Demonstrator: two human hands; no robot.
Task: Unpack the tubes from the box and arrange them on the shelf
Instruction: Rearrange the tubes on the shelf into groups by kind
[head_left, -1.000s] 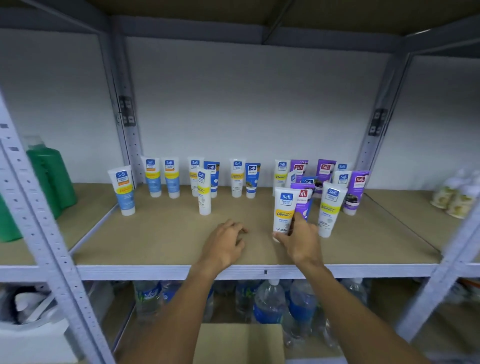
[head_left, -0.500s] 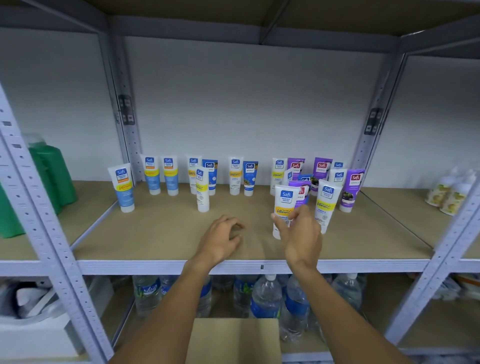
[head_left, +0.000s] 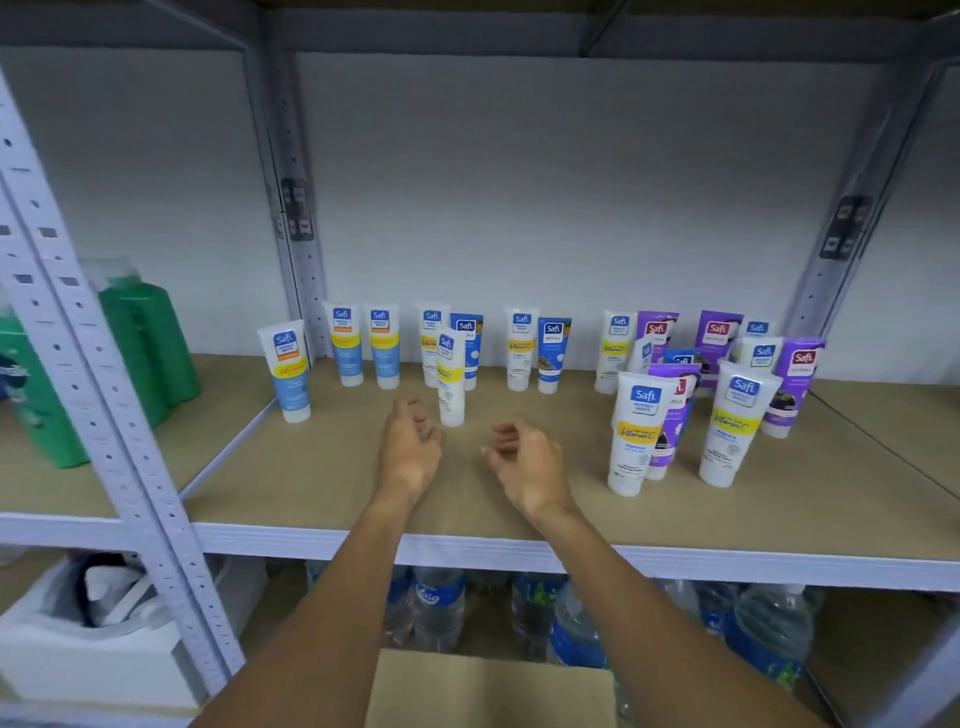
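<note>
Several Safi tubes stand cap-down on the brown shelf board (head_left: 322, 483). A white and yellow tube (head_left: 635, 434) stands alone at the front right. A slimmer white tube (head_left: 451, 382) stands just beyond my left hand (head_left: 410, 447). Purple tubes (head_left: 795, 387) cluster at the right. My right hand (head_left: 524, 462) hovers over the shelf's middle, apart from every tube. Both hands have loosely curled fingers and hold nothing. The cardboard box (head_left: 488, 691) shows at the bottom edge, below my arms; its inside is hidden.
Green bottles (head_left: 140, 353) stand on the left shelf bay behind a perforated grey upright (head_left: 98, 415). Water bottles (head_left: 439, 608) fill the shelf below. A white foam piece (head_left: 83, 660) lies at the lower left.
My right hand has let go of the white and yellow tube, which now stands by itself, and has moved left toward the middle. My left hand has lifted slightly forward.
</note>
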